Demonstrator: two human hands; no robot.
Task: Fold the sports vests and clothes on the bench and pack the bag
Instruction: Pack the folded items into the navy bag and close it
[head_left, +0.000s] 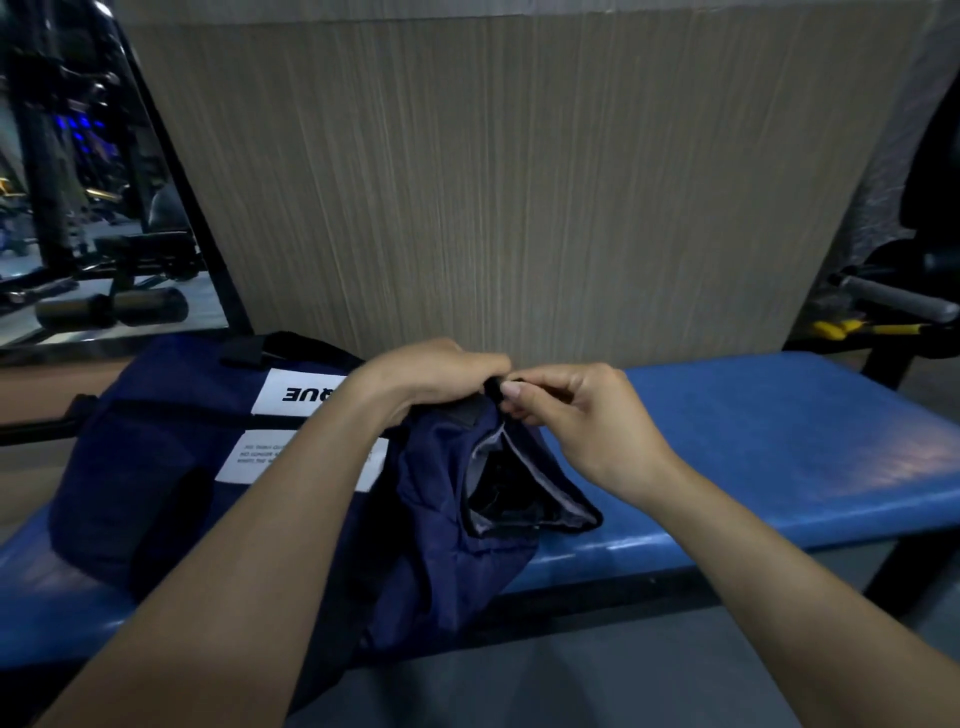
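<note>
**gymrat_22:** Bench (753, 431) question first, how much room is there to work with?

**packmule:** Going left to right: the navy bag (156, 467) eats up the whole left half of the blue padded bench, and its front fabric droops over the near edge. Bag's back side sits close to the wood-grain wall panel (519, 182) behind it. Right half of the bench is bare blue padding out to the far end. Off the left end there's a mirror (78, 182) showing gym gear, off the right end a machine with a grey handle (893, 299).

**gymrat_22:** Anything in the bag?

**packmule:** Opening (514, 488) at the bag's right end gapes toward the camera, grey lining around the rim, something dark inside. Can't tell what it is, too dim. Two white labels (296, 395) on top, print reads upside down from here.

**gymrat_22:** And the hands?

**packmule:** Both are bunched up at the top of that open end, right above the opening. Left hand (431, 374) has its fingers curled down over the bag fabric, gripping it next to a black strap bit. Right hand (576, 410) comes in from the right and pinches a small black tab (494, 388) between thumb and forefinger, looks like a zipper pull but it's tiny. The two hands are basically touching at that spot.
</note>
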